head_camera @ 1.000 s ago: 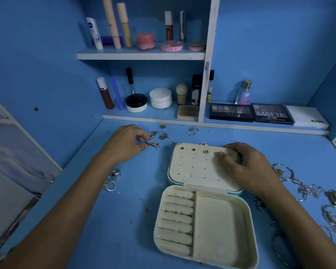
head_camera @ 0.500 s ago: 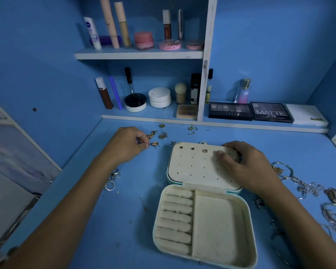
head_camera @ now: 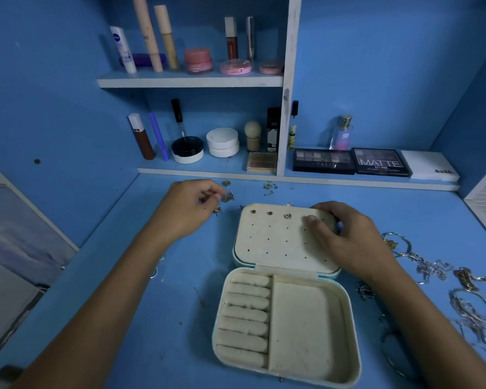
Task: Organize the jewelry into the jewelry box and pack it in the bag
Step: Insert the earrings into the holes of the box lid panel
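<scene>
A cream jewelry box (head_camera: 306, 327) lies open on the blue desk, ring rolls on its left side and a bare tray on its right. Its flat lid (head_camera: 275, 248) is a panel of holes with three studs (head_camera: 287, 216) along the far edge. My right hand (head_camera: 348, 240) grips the lid's far right corner, thumb on top. My left hand (head_camera: 185, 211) is left of the lid with curled fingers, pinching a small gold earring (head_camera: 225, 198). Another earring (head_camera: 217, 210) lies just under that hand.
More loose earrings (head_camera: 270, 188) lie by the shelf edge. Silver and gold chains and bangles (head_camera: 432, 268) are spread right of the box, and rings (head_camera: 155, 272) show beside my left forearm. Shelves behind hold cosmetics and eyeshadow palettes (head_camera: 379, 162).
My left hand's fingertips have shifted slightly right among the loose earrings. My right hand has stayed on the lid's corner.
</scene>
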